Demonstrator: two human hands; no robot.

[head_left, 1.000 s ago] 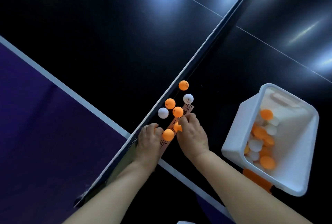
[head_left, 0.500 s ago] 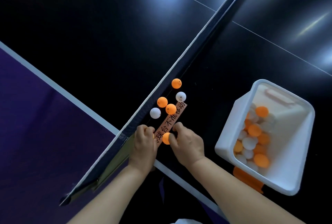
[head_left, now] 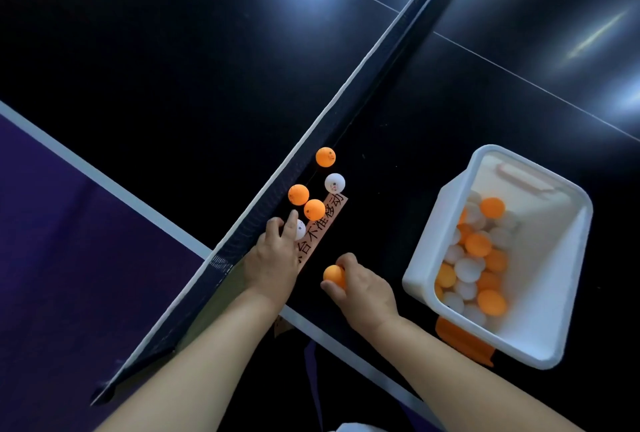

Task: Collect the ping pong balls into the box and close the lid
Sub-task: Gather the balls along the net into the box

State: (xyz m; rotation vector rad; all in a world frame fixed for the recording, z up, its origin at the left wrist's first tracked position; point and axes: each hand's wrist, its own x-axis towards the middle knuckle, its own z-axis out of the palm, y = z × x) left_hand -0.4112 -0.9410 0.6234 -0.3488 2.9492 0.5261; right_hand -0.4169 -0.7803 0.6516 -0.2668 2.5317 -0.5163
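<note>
As right fingers curl, orange ball sits between.

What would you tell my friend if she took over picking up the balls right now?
Left hand: fingers on a white ball by the net; grip unclear.
Right hand: holds an orange ball, not yet over the box.
Box: open, many orange and white balls inside.
Loose by the net: far orange ball, far white ball, left orange ball, near orange ball.
Left: box these six, then close the lid; the orange piece under the box may be it.
</note>
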